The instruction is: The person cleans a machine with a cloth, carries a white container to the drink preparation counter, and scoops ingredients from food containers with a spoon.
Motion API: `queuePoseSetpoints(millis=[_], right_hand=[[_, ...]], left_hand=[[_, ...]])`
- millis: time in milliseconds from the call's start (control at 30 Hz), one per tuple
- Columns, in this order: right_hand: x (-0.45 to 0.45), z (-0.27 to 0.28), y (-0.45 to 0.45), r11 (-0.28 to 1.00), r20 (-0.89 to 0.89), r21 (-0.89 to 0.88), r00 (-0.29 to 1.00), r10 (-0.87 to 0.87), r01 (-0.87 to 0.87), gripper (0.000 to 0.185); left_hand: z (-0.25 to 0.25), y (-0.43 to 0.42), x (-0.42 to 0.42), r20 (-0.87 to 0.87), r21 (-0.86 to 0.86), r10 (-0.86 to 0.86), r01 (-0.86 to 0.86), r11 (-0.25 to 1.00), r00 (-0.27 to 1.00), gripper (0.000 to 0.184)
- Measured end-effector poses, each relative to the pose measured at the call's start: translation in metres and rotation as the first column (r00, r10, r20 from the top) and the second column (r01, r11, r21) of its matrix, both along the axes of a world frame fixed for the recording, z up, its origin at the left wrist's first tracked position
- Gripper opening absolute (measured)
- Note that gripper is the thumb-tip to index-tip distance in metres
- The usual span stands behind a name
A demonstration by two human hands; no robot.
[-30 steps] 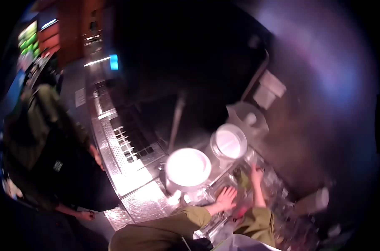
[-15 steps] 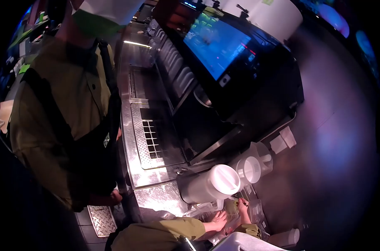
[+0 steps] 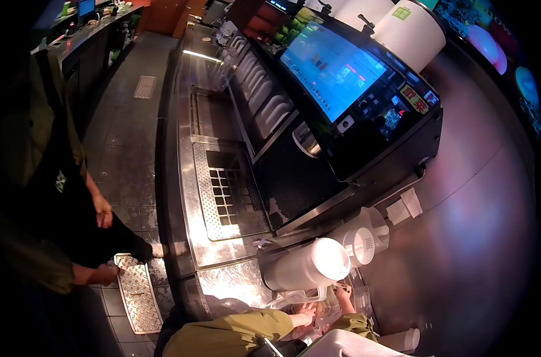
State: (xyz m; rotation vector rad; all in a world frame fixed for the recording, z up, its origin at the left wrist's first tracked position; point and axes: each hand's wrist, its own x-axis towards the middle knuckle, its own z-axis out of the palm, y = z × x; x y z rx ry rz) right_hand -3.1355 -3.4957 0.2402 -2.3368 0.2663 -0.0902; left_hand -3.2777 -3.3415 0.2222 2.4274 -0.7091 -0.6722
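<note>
Just beside the large pitcher (image 3: 294, 272), on its handle side, the clear container (image 3: 327, 310) lay on the worktop (image 3: 232, 282) between the person's hands, its contents and long axis too blurred to tell. The left hand (image 3: 305, 315) was open at its near side, while the right hand (image 3: 343, 291) had its fingers curled—around what, I cannot tell. The pitcher stood upright, its handle toward the hands—a smaller pitcher (image 3: 359, 246) beyond it, contents of both hidden.
</note>
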Motion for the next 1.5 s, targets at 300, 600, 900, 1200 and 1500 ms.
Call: queuePoseSetpoints(millis=[300,600,900,1200,1500], right_hand=[[-0.014,0.010,0.006,0.997,-0.019,-0.055,0.999,0.050,-0.051,0.035],[0.004,-0.017,-0.046,0.935,0.208,-0.316,0.950,0.233,-0.160,0.016],[-0.021,0.018,-0.070,0.515,-0.130,-0.642,0.743,0.656,-0.568,0.015],[-0.013,0.009,-0.097,0.331,-0.311,-0.707,0.695,0.648,-0.625,0.020],[-0.028,0.058,-0.055,0.928,0.171,-0.350,0.965,0.199,-0.129,0.022]], left_hand=[[0.025,0.022,-0.008,-0.010,-0.023,-0.030,0.030,0.999,0.999,0.051],[0.007,0.010,-0.002,0.078,-0.033,-0.006,0.009,0.999,0.997,0.060],[0.011,0.015,0.003,0.374,0.006,-0.063,0.066,0.998,0.925,0.042],[-0.017,-0.028,0.042,0.567,-0.197,0.134,-0.024,0.980,0.813,0.048],[-0.011,-0.038,0.047,0.571,-0.042,0.112,-0.108,0.993,0.813,0.053]])
